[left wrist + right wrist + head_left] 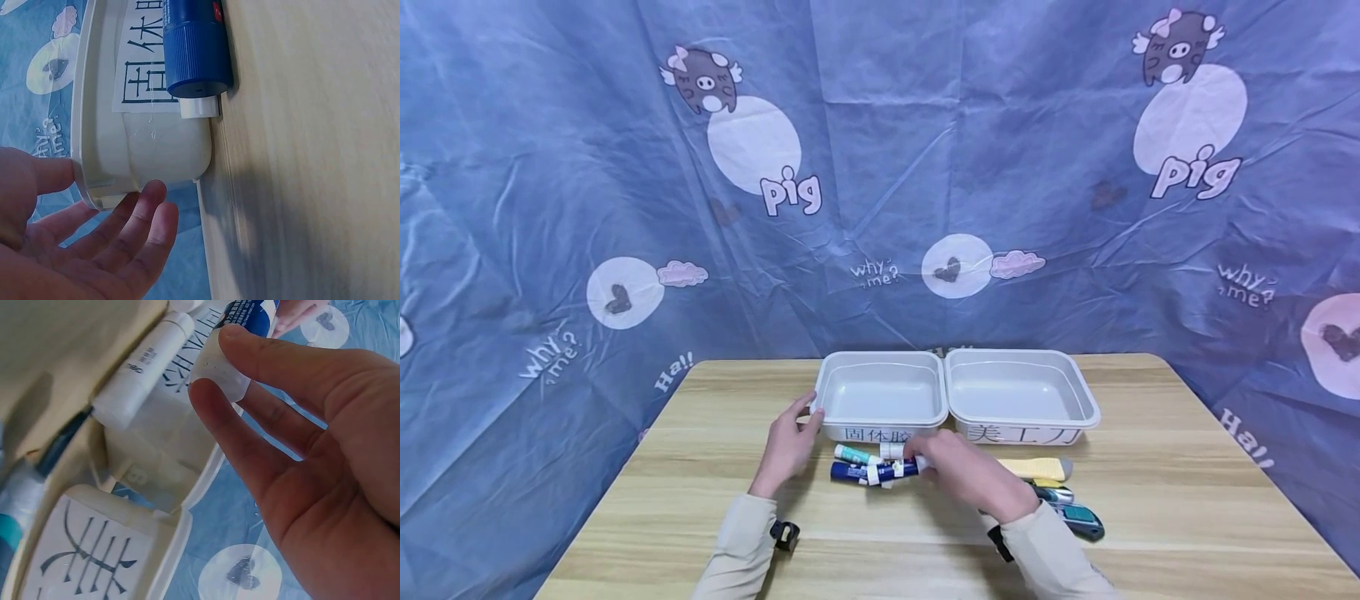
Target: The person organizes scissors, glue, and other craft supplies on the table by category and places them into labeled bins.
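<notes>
My right hand (pixel 966 471) pinches the white end of a blue glue stick (pixel 253 315) between thumb and fingertips. Its blue body (pixel 898 469) points left, above other glue sticks lying before the left bin: a dark blue one (pixel 847 472), a green-and-white one (pixel 853 455) and a white one (pixel 147 369). My left hand (pixel 786 450) is at the left end of the left white bin (pixel 880 423). In the left wrist view its thumb touches the rim, and the relaxed fingers (pixel 153 194) lie near the bin's corner.
A second white bin (pixel 1022 421), also labelled with Chinese characters, stands to the right. Before it lie a yellow utility knife (pixel 1037 469), another knife (pixel 1056 494) and a teal-and-dark one (pixel 1082 522), beside my right forearm. A blue printed cloth (pixel 880 167) hangs behind the wooden table (pixel 865 558).
</notes>
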The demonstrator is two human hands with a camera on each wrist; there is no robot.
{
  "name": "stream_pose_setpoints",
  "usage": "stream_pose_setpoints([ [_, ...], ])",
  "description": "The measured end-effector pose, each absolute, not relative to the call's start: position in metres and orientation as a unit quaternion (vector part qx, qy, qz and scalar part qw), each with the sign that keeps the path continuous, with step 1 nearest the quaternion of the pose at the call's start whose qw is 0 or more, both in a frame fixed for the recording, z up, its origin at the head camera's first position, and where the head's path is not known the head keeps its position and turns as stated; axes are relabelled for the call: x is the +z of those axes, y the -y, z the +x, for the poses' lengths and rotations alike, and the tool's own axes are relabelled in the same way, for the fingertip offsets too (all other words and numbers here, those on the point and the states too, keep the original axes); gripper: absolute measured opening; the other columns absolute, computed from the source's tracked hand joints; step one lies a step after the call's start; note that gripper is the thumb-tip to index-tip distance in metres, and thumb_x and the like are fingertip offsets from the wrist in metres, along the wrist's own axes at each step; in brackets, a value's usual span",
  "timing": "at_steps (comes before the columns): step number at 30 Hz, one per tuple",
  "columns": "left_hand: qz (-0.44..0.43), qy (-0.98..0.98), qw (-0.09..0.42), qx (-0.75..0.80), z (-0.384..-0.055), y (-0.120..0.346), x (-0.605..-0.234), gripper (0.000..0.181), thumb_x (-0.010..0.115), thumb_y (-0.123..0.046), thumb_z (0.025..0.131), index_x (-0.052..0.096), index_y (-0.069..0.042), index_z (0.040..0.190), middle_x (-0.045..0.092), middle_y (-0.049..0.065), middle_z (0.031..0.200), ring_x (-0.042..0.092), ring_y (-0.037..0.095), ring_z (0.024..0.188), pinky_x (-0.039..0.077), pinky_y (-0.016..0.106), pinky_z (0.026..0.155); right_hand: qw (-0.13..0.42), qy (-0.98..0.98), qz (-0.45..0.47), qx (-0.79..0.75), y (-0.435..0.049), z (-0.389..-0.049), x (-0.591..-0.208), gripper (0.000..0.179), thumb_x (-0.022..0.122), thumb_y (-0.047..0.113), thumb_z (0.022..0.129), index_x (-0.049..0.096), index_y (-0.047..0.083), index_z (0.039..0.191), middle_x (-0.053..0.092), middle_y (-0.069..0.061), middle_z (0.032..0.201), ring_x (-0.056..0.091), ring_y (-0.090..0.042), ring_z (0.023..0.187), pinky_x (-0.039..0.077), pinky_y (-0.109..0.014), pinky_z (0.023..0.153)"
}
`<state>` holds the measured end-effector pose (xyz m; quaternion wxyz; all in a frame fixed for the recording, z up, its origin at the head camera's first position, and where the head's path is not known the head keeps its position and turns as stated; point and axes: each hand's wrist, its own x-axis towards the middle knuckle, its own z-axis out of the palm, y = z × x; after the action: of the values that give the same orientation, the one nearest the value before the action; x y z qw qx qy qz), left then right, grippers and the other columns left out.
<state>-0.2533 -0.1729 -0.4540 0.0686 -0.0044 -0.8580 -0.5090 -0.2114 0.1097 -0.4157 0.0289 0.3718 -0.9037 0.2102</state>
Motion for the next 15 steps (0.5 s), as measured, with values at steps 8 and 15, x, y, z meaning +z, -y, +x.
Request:
stream_pose_setpoints([
  [8,-0.003,0.860,0.068,-0.507,-0.253,0.173,-0.455,0.051,0.059,-0.018,0.104,0.047,0.000,0.150,0.063,0.029,0.130,0.072,0.037,0.100,0.059,0.035,0.077,0.041,0.901,0.375,0.215,-0.105,-0.216,-0.408,0.030,0.076,-0.007,0.083,0.073,0.008,0.109,0.076,-0.006,0.108,0.073,-0.020,0.096,0.060,-0.030,0.084],
  [15,-0.007,0.862,0.074,-0.502,-0.253,0.173,-0.456,0.050,0.058,-0.018,0.105,0.049,0.001,0.149,0.064,0.029,0.128,0.072,0.036,0.099,0.059,0.034,0.076,0.024,0.905,0.353,0.235,-0.104,-0.218,-0.403,0.033,0.075,-0.003,0.086,0.071,0.004,0.118,0.074,-0.010,0.116,0.073,-0.024,0.102,0.060,-0.032,0.088],
])
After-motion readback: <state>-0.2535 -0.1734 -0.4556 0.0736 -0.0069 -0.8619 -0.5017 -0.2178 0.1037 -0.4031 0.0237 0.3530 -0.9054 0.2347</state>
